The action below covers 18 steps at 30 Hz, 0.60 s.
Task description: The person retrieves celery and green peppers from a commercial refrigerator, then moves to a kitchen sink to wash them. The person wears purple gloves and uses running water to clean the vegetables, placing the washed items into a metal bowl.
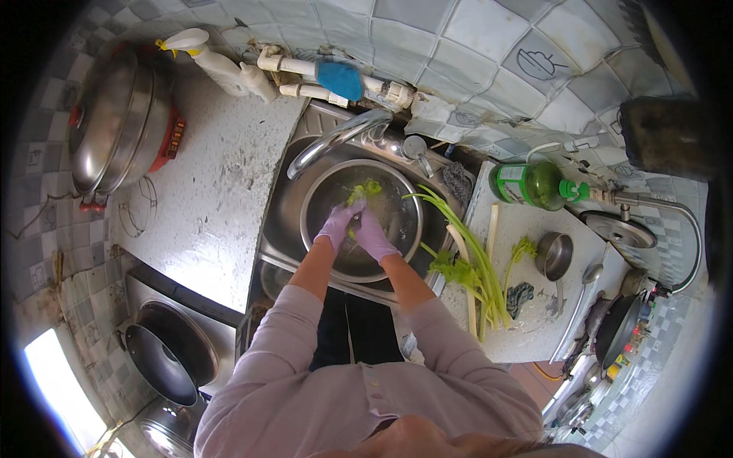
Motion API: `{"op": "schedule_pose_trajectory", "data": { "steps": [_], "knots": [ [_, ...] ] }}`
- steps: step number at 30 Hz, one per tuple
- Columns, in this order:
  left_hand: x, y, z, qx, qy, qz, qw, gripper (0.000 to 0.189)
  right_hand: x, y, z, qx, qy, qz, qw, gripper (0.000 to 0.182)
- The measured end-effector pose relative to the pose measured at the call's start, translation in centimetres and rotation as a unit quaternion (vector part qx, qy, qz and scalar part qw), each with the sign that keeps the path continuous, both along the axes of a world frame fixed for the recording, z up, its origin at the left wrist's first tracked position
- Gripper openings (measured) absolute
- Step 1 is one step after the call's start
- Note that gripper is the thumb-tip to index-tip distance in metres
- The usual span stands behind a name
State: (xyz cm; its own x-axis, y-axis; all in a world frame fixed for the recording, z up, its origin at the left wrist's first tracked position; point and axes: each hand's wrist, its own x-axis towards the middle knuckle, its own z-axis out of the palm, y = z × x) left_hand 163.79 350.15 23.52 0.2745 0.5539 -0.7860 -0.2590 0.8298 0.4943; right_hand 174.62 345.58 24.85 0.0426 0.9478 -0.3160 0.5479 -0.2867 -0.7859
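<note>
My left hand [334, 225] and my right hand [372, 233], both in thin lilac gloves, are together over a round steel basin [418, 229] of water. Between them they grip a piece of leafy green celery [366, 190]. Its leaves stick out past my fingertips, and a bit of green shows lower between the palms. The basin sits in a stainless steel sink [282, 209] under a curved chrome faucet [338, 143]. Long celery stalks [478, 252] lie across the sink's right edge and the counter. My fingers hide part of the held piece.
Right of the sink are a small saucepan [554, 256], a ladle [578, 309], a dark cloth [520, 300] and a green bottle [529, 184]. Steel wool [457, 182] lies at the sink corner. Left are a large lidded pot [114, 120], a spray bottle [215, 66] and a wok [163, 363].
</note>
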Motion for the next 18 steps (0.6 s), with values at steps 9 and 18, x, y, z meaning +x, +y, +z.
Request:
{"op": "schedule_pose_trajectory", "data": {
  "steps": [9,18],
  "knots": [
    [0.4,-0.3,-0.3,-0.037,0.000,0.082,0.996,0.031,2.5,1.8,3.2,-0.093,0.008,-0.149,0.984,0.048],
    [-0.7,-2.0,2.8,-0.192,-0.387,0.229,0.872,0.040,-1.5,1.6,2.8,-0.092,0.016,-0.040,0.995,0.066]
  ]
}}
